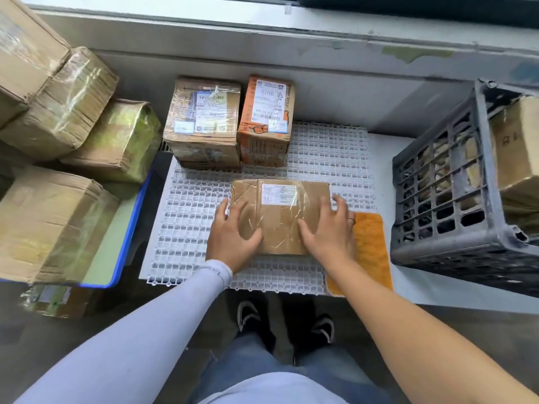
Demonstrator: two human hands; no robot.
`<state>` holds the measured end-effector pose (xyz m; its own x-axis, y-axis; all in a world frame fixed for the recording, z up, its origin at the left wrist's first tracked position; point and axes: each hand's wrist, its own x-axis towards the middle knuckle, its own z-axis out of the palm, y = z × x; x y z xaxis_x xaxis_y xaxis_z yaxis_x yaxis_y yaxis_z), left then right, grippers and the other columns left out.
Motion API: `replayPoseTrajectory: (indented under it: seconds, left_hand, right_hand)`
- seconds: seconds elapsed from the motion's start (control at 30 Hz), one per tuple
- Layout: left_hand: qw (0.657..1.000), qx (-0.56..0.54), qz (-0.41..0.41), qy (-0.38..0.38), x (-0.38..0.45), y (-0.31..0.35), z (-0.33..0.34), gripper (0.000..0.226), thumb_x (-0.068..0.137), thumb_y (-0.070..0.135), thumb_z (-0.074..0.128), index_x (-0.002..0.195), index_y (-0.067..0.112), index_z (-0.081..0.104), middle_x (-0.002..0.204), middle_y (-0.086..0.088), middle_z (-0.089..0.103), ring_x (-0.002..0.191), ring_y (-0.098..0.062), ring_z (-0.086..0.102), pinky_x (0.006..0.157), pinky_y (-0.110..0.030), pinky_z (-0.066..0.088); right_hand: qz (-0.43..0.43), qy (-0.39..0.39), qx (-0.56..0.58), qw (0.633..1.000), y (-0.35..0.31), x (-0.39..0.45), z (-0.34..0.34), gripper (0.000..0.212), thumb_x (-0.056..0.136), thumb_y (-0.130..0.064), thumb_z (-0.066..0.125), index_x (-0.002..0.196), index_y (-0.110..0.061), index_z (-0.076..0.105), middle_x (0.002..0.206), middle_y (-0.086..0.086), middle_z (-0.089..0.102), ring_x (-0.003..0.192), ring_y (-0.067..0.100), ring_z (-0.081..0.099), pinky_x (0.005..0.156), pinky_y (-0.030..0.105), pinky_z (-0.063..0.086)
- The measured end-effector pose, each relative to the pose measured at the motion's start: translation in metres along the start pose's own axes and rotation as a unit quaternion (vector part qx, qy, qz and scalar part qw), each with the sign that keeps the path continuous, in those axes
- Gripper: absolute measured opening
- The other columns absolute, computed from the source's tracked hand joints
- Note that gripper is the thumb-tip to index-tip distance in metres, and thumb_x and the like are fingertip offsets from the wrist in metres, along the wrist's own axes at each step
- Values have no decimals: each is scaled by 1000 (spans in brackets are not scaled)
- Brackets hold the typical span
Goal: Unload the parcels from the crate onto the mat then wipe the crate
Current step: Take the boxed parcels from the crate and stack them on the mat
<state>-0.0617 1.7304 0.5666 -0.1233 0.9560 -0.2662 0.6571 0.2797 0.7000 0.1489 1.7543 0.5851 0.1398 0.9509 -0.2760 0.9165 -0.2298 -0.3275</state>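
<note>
On the mat [335, 147], both hands set down a flat parcel [280, 217].
Left hand [233, 237] and right hand [326, 231] rest with fingers spread; leave room for the crate's [437, 199] remaining parcels.

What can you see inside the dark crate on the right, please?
At least one cardboard parcel remains inside the dark crate; more brown shapes show through its lattice wall. The crate's floor is hidden.

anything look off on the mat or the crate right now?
Minor things only. The orange cloth hangs half off the white mat's right edge. The flat parcel under both hands has loose, wrinkled tape film. The dark crate sits tilted and still holds at least one box. Nothing spilled or torn.
</note>
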Motion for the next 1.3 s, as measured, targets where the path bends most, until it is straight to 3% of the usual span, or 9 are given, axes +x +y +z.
replayPoseTrajectory:
  seconds: [0.17,0.23,0.33,0.43,0.63,0.73,0.93,1.07,1.3]
  left_hand:
    - [974,-153,-166,-34,36,32,-20,81,96,52,63,164,29,25,166,-1,34,148,-30,40,118,-46,33]
    - [953,-199,-222,-57,48,32,-29,93,84,79,56,160,30,36,163,-2,40,146,-32,42,121,-53,32]
    - [920,-265,-275,-91,53,33,-43,101,68,100,38,140,32,60,132,-3,68,117,-31,63,102,-52,49]
    - [901,-307,-288,-105,49,47,-55,91,87,92,22,137,27,63,110,-1,71,101,-27,65,82,-41,51]
    - [883,-384,-269,-27,50,60,-66,83,92,86,25,113,21,72,109,-5,71,99,-28,67,90,-45,54]
    - [877,-407,-256,-4,51,62,-69,76,94,83,31,105,21,73,111,-6,72,106,-30,67,99,-50,52]
    - [888,-380,-259,-7,47,53,-63,55,95,62,59,126,16,62,113,-6,73,103,-29,70,83,-46,58]
    - [899,-351,-261,-32,47,51,-66,41,96,46,62,129,21,59,101,-5,70,92,-25,67,76,-41,55]
    - [890,-341,-280,-112,46,52,-80,22,84,32,57,104,23,61,95,-7,52,82,-28,57,75,-47,51]
  right_hand:
    - [117,-75,147,979,8,38,-6,115,75,-56,85,162,-23,18,154,10,43,137,34,48,109,47,45]
    - [137,-87,191,968,12,47,-6,114,69,-53,89,159,-21,26,151,10,47,132,33,52,108,48,48]
    - [152,-94,232,956,13,53,-8,97,74,-57,83,153,-24,37,145,9,47,125,34,55,106,51,50]
    - [132,-91,250,955,13,54,-13,74,82,-59,75,144,-30,46,141,8,45,121,32,54,107,51,48]
    - [127,-36,373,918,7,63,-31,70,70,-83,57,122,-36,49,127,3,59,110,25,63,97,51,54]
    - [124,5,406,905,1,58,-41,50,92,-72,52,109,-25,48,105,1,62,92,20,61,79,41,52]
    - [140,34,436,888,0,48,-44,38,94,-57,58,94,-22,43,86,1,56,78,24,55,68,42,43]
    - [148,-21,473,868,6,45,-53,33,88,-47,64,95,-20,46,91,3,58,82,20,56,70,40,45]
    - [167,-200,470,843,17,45,-77,38,89,-30,57,126,-23,53,120,1,65,99,22,59,88,50,55]
